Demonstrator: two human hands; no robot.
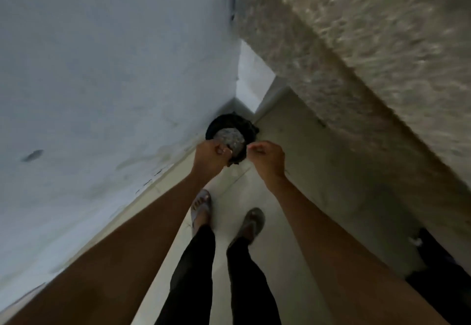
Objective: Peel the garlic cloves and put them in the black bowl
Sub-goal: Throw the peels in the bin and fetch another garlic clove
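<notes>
Hands: left hand (pixel 209 155) fingers curled, seemingly pinching something small; right hand (pixel 267 155) fingers pinched together.
Bin: black bin (pixel 224 123) just beyond fingertips.
Garlic, bowl: neither identifiable.
Risk: peel may miss, falling onto floor (pixel 293 197).

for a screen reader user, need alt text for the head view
Seen from above, a standing person's left hand and right hand, fingers curled, reach over a black bin holding pale scraps, set in the corner where a white wall meets the floor. Their sandalled feet show below; the picture is blurred.
</notes>
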